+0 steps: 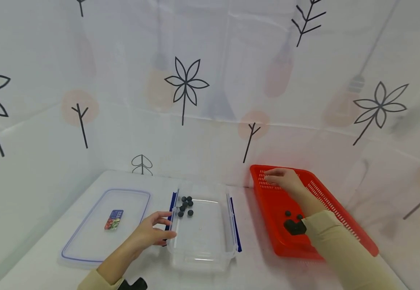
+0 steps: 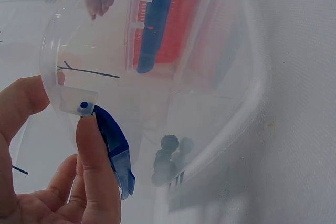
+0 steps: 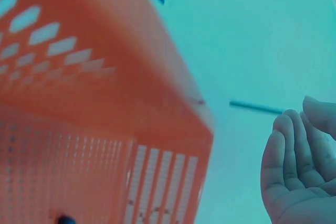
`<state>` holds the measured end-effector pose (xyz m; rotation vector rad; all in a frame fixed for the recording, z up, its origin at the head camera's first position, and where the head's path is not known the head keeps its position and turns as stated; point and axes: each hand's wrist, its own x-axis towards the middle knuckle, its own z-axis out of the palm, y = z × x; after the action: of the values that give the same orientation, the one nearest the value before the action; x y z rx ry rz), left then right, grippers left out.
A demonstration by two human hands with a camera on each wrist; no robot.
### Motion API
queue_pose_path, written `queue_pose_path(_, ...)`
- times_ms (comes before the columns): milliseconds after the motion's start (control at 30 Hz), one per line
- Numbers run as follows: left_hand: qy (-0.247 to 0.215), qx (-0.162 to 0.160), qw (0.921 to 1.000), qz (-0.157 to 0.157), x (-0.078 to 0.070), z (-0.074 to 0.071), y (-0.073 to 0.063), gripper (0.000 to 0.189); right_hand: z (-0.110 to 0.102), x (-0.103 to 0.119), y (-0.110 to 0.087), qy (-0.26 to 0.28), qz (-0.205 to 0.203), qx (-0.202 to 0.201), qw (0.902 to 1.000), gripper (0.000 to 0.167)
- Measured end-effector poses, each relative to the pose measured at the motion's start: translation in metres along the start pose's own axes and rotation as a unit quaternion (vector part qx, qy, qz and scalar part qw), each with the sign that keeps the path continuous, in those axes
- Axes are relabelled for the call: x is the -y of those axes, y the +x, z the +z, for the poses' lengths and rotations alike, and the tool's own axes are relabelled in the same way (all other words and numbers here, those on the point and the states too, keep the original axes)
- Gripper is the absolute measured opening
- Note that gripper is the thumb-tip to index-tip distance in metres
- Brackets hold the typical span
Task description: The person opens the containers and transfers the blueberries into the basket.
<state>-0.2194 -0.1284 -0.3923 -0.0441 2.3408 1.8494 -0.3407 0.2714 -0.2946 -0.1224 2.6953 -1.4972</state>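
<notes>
My left hand (image 1: 152, 233) holds the left side of a clear plastic container (image 1: 210, 237), thumb and fingers at its rim beside a blue latch (image 2: 114, 145). Several small dark round balls, resembling blueberries (image 1: 190, 212), lie in that container's far left part. Above the far end of a red plastic basket (image 1: 268, 225) is my right hand (image 1: 284, 179), its fingers loosely bent. The right wrist view shows nothing between those fingers. Two more dark balls (image 1: 287, 213) are visible in the basket near my right wrist; the forearm hides part of the basket floor.
A clear lid with a blue seal (image 1: 86, 225) and a colourful label (image 1: 113, 220) lies flat on the white table at left. Another blue latch (image 1: 236, 225) hangs on the container's right side. A patterned white curtain (image 1: 210, 100) stands behind the table.
</notes>
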Motion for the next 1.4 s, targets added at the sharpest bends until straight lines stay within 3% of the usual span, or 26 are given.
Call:
queue_pose_path(133, -0.002, 0.000, 1.0000, -0.001, 0.000, 0.000, -0.001, 0.067, 0.014, 0.009, 0.003, 0.010, -0.001, 0.009, 0.9999, 0.047)
queue_pose_path(400, 0.006, -0.007, 0.9999, -0.011, 0.003, -0.001, -0.001, 0.067, 0.046, 0.027, 0.005, 0.027, -0.046, 0.025, 0.9983, 0.034)
queue_pose_path(600, 0.010, -0.007, 0.9999, -0.011, 0.003, -0.002, -0.001, 0.068, 0.068, 0.040, 0.004, 0.053, -0.072, 0.057, 0.9943, 0.031)
queue_pose_path(1400, 0.006, -0.010, 0.9999, -0.008, -0.002, 0.000, 0.000, 0.064, 0.150, 0.077, 0.011, 0.075, -0.061, 0.125, 0.9874, 0.022)
